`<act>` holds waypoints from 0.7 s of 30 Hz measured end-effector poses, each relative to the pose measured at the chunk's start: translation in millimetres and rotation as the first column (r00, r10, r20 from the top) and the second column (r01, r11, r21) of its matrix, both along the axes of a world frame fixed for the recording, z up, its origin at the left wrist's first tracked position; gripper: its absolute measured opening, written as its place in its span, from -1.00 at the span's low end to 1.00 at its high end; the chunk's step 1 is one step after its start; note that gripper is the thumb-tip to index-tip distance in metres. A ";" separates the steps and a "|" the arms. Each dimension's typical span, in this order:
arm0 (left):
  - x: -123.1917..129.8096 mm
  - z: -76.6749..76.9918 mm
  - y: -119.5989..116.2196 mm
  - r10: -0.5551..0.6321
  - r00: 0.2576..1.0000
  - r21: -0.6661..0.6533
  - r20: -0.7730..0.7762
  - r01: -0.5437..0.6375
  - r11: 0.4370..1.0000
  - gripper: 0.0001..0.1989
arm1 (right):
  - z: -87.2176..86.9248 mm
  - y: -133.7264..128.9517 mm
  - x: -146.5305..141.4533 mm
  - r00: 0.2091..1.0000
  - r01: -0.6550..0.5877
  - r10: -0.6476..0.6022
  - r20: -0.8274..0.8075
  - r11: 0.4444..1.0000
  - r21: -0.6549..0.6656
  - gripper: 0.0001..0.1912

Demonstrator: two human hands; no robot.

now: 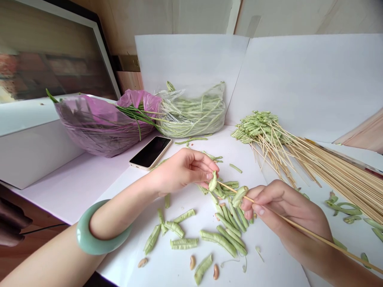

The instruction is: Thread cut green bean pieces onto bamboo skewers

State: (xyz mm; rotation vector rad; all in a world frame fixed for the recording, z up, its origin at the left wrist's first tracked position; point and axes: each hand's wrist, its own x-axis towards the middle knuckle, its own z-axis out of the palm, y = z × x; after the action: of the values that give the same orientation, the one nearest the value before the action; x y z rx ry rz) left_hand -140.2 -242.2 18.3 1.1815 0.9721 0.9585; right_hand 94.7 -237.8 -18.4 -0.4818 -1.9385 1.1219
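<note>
The right hand (287, 213) pinches a wooden skewer (299, 227) beside a threaded bean piece (239, 196); the left hand (182, 171) pinches a second bean piece (213, 182) at the skewer's far-left end.

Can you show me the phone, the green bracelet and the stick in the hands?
Phone (150, 152), head view: on the middle of its dark screen.
Green bracelet (98, 246), head view: on the front of its ring.
Stick (302, 227), head view: on a bare stretch.

A single head-worn camera looks forward and down at the bench (89, 175) from close by, on the near side of the phone (151, 152), facing the white panels (191, 59) behind that phone.
</note>
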 end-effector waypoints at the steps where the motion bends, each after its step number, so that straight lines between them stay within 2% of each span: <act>1: -0.6 -0.3 0.0 -0.003 1.000 -0.004 0.010 0.003 1.000 -0.90 | 0.1 0.3 0.2 1.000 0.005 -0.005 -0.002 1.000 0.003 -0.88; 6: -2.0 -3.6 0.9 -0.028 0.999 0.015 0.043 0.028 1.000 -0.83 | 1.1 0.1 0.8 1.000 0.011 -0.011 -0.010 1.000 0.006 -0.88; 21: 1.1 -9.3 2.4 0.005 0.997 0.037 0.074 -0.007 0.999 -0.86 | -0.5 0.2 3.1 1.000 0.016 -0.017 0.023 0.999 0.032 -0.88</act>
State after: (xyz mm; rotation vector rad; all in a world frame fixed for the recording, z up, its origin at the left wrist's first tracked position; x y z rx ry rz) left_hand -139.1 -239.9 9.0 1.1667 0.9029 1.0217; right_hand 97.8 -237.6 -18.8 -0.4951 -1.9663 1.0780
